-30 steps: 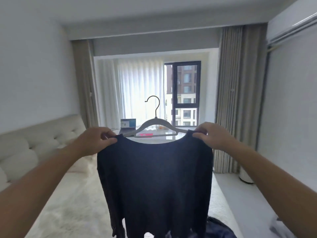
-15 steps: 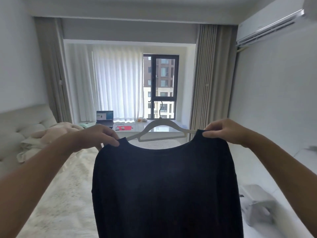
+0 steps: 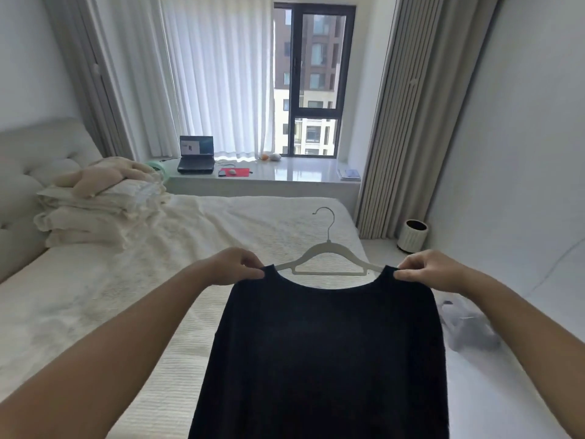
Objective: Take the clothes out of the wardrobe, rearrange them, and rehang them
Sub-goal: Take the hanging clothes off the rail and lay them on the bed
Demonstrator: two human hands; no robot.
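My left hand and right hand each pinch a shoulder of the dark top, held over the bed on its hanger. Step: straightening. Next, probably: grasp hook, rehang.

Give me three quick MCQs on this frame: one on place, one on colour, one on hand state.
1. Where is the laptop?
A. on the window ledge
B. on the bed
C. on the floor

2. What colour is the top?
A. white
B. red
C. dark navy, near black

3. How do the hands hold the top?
A. one hand only
B. each pinches a shoulder
C. neither touches it

Answers:
1 A, it sits open on the ledge below the curtain.
2 C, the fabric is very dark.
3 B, left hand and right hand pinch either side of the neckline, over the white hanger.
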